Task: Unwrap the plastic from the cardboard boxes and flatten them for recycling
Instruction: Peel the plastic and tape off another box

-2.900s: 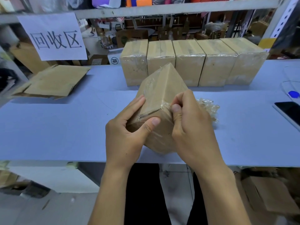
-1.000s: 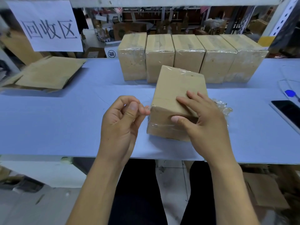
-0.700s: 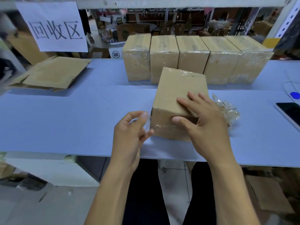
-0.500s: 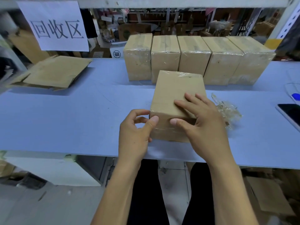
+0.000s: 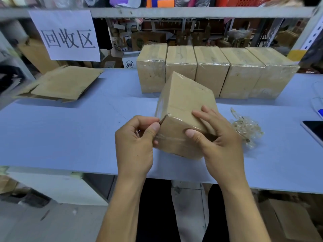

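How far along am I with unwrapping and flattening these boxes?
Done: flattened cardboard lies at the table's left, and a wad of plastic sits to the right. In hand: the right hand holds a tilted box while the left hand pinches its wrap at a corner. Left: five wrapped boxes at the back.

Your right hand hides the near right corner of the cardboard box. Right of the box, the picture's edge cuts off the phone. Behind the box, the shelf clutter is too blurred to tell.
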